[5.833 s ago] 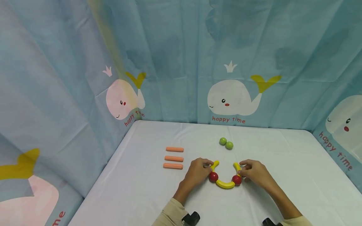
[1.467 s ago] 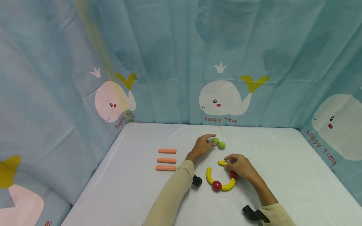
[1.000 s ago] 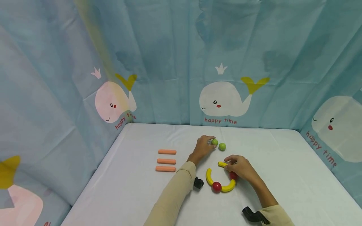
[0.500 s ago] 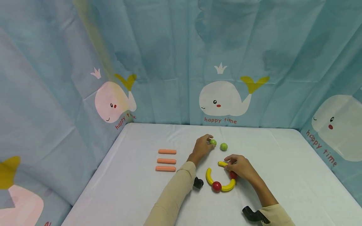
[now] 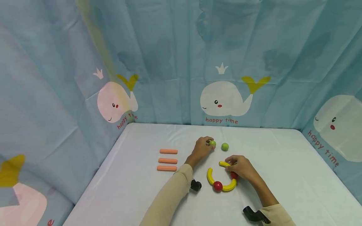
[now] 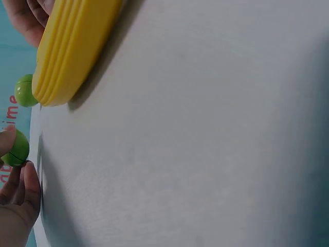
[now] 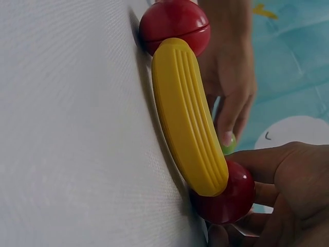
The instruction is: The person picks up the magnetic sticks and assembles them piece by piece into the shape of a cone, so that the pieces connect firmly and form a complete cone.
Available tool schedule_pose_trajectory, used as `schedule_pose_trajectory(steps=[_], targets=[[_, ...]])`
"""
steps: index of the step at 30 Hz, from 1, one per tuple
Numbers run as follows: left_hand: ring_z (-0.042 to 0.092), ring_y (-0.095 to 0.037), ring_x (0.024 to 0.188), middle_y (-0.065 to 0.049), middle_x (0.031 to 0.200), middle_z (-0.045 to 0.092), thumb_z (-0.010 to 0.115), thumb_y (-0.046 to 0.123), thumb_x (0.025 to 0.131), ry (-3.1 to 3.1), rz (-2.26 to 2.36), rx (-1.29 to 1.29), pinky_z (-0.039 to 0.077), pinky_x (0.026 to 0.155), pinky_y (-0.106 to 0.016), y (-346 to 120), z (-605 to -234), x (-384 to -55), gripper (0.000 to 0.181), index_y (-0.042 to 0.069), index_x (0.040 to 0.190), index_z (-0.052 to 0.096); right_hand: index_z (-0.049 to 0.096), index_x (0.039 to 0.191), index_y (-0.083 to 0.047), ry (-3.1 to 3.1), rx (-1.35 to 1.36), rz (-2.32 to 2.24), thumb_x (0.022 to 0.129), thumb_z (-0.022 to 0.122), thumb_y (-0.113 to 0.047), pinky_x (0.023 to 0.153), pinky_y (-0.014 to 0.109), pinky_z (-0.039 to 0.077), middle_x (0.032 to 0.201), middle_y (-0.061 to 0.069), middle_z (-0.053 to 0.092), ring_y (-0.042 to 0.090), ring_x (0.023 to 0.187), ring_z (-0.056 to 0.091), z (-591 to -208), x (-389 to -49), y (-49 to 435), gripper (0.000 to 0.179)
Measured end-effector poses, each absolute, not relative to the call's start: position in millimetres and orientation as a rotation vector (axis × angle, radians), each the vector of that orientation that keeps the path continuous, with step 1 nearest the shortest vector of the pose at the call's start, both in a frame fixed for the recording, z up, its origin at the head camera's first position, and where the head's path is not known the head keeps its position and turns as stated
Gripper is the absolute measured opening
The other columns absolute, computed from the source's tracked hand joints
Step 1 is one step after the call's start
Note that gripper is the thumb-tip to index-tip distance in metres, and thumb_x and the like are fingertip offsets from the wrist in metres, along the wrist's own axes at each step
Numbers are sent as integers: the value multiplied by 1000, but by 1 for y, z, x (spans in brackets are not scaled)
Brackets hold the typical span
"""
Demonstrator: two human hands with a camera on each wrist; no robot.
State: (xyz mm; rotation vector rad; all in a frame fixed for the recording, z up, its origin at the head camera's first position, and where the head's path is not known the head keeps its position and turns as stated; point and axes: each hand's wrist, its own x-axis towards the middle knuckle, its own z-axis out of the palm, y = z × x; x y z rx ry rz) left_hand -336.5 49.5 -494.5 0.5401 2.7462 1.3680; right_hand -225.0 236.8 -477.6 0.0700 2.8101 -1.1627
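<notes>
Far out on the table, my left hand [image 5: 202, 148] pinches a green ball [image 5: 212, 143] between thumb and fingers. A second green ball [image 5: 225, 146] lies a short way to its right. My right hand [image 5: 241, 166] holds a toy banana [image 5: 224, 164] at the arc's far right end, its thumb and index finger on either side. Below that hand is a red ball [image 5: 234, 175], partly covered. The arc continues through a front banana [image 5: 229, 186], another red ball [image 5: 217, 186] and a left banana [image 5: 210, 176]. In the right wrist view, curled fingers lie close around a glossy red ball [image 7: 226, 198].
Three orange sticks [image 5: 167, 161] lie in parallel on the left of the white table [image 5: 127, 188]. Blue curtains printed with whales [image 5: 226, 99] stand behind and beside it. Black wrist cameras [image 5: 195, 185] sit at both sleeves.
My left hand moved from the left banana to the green balls and drew one leftward, widening their gap. The right-hand banana has swung inward since the earliest frame; my right hand lately stays put.
</notes>
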Motion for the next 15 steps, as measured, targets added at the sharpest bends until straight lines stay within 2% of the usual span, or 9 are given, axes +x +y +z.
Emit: schedule_pose_trajectory(steps=[9,15], targets=[[64,-13,102,-8,130,71,75,17,100,2652,1490,570,55,92,-27,43,-487,-316,35,10,134,69,77,113,0,2811,53,-1150,90,80,-10,75,32,56,95,6,68,21,86,60,-480,-226,240,26],[68,-18,107,-10,132,70,75,18,101,2614,1506,592,57,95,-31,39,-484,-308,42,9,141,65,78,112,1,2816,54,-1138,90,79,-11,75,31,56,93,5,69,20,84,59,-480,-226,240,25]])
